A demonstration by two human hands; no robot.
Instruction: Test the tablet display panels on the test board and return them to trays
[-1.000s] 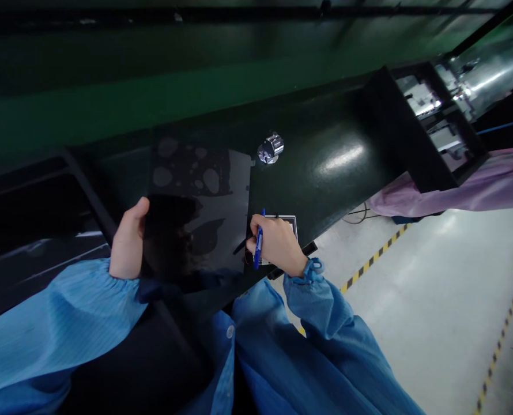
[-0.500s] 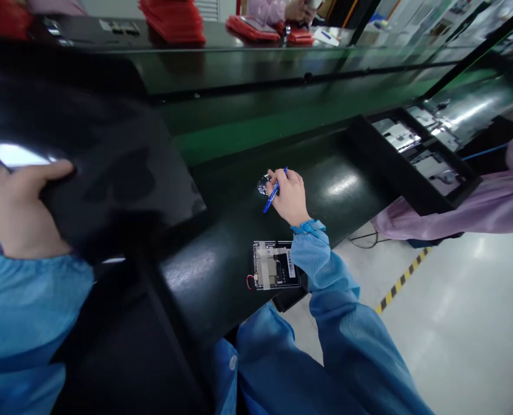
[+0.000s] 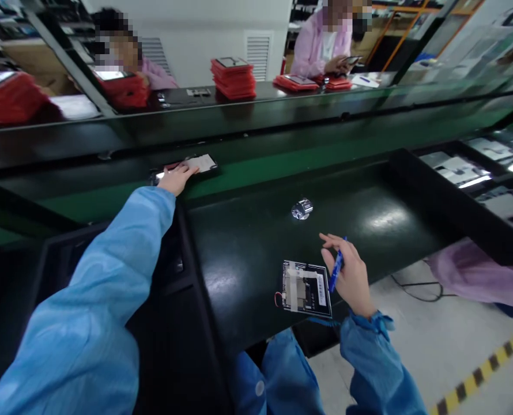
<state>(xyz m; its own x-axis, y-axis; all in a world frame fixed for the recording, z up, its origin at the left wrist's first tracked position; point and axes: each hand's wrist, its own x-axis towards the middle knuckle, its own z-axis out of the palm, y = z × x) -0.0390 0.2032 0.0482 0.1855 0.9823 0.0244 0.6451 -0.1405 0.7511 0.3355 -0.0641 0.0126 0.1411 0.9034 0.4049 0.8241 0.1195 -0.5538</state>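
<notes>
Circuit board (image 3: 310,290) beside right hand (image 3: 350,275), which clasped a blue pen (image 3: 336,272), left hand (image 3: 176,178) touched a pale-topped device (image 3: 204,163), grip unclear to me

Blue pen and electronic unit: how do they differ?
The blue pen is slim; the electronic unit is broad and rectangular. The pen is tilted in the right hand; the unit lies flat on the dark table. The unit carries pale tape; the pen shows none. Both appear close together in view.
</notes>
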